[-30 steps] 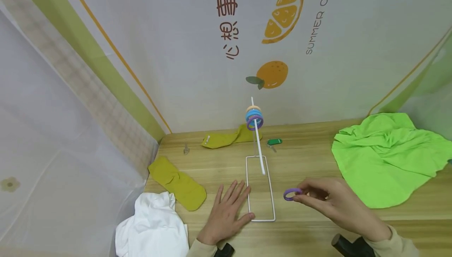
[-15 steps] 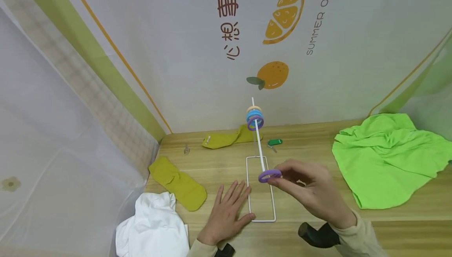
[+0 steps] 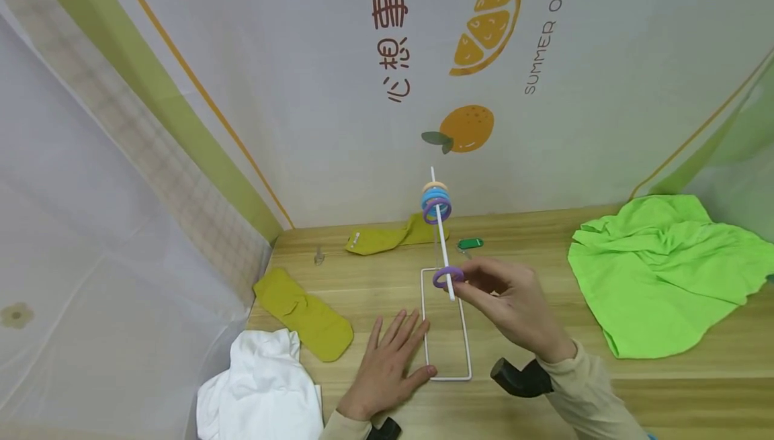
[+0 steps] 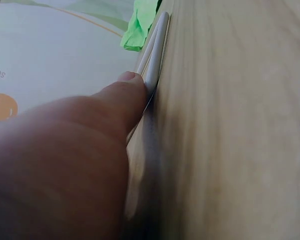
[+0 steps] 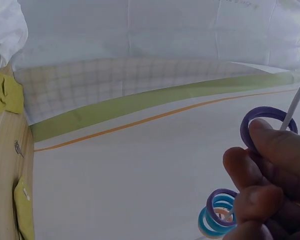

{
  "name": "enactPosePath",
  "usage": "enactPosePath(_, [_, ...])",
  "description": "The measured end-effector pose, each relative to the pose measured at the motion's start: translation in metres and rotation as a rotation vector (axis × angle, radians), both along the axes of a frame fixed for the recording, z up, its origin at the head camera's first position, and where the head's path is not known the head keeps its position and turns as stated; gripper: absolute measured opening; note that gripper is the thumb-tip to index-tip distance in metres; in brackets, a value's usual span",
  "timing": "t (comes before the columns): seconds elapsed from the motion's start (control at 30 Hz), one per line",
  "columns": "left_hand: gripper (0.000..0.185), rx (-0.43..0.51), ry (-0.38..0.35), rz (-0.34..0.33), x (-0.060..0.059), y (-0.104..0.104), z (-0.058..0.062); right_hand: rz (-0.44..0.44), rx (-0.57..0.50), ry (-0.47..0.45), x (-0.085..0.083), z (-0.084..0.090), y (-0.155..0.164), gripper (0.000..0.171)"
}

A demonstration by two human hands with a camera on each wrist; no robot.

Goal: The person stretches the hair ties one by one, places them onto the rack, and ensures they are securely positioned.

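Thumb and fingers of my right hand (image 3: 504,300) pinch a purple ring (image 3: 437,280) by its right side. In the right wrist view the white rod (image 5: 296,102) runs through this ring near the rod's free end. Farther along the rod hang several rings (image 3: 436,197): cream, blue, and a purple one in front. The rod belongs to a white wire stand whose rectangular base (image 3: 467,339) lies on the table. My left hand (image 3: 387,366) rests spread on the table, fingertips over the base's left side and thumb at its near corner.
Mustard-yellow cloth pieces (image 3: 305,316) lie to the left and behind the stand. A white cloth (image 3: 260,386) sits front left, a bright green cloth (image 3: 659,272) at right. A green key tag (image 3: 470,243) and a small key (image 3: 319,256) lie toward the back.
My right hand has carried the purple ring leftward and away from me, from beside the base onto the rod's free end. The left hand has stayed put.
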State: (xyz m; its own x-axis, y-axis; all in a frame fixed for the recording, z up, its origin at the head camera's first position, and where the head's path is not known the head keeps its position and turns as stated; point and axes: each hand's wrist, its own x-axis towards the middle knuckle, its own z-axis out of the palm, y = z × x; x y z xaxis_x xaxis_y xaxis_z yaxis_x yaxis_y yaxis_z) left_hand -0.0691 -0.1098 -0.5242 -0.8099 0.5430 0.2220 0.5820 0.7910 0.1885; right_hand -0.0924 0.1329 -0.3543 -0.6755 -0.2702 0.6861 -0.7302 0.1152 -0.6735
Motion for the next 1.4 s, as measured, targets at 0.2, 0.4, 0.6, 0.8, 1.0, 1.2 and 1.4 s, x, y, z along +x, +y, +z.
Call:
enactPosePath(0.2, [0.070,0.000,-0.007,0.005,-0.001,0.000,0.001,-0.037,-0.015,0.028,-0.010,-0.001,-0.004,0.024])
enactPosePath(0.4, [0.070,-0.009,0.000,0.006,0.000,0.001,0.002,-0.073,-0.027,0.033,-0.020,-0.001,-0.009,0.024])
enactPosePath(0.6, [0.069,-0.002,0.003,0.000,0.000,0.001,0.004,-0.087,-0.043,0.027,-0.032,0.000,-0.013,0.024])
enactPosePath(0.8, [0.069,-0.004,0.012,-0.003,0.000,0.001,0.002,-0.131,-0.040,0.003,-0.042,-0.001,-0.015,0.019])
enactPosePath(1.0, [0.070,0.005,0.022,-0.001,0.000,0.001,0.001,-0.159,-0.045,-0.028,-0.053,-0.001,-0.019,0.013])
enactPosePath(1.2, [0.070,-0.007,0.058,-0.005,-0.001,0.002,0.000,-0.173,-0.055,-0.038,-0.061,0.000,-0.020,0.010])
enactPosePath(1.4, [0.070,-0.003,0.047,-0.007,-0.001,0.001,0.000,-0.240,-0.021,-0.032,-0.070,0.000,-0.020,0.006])
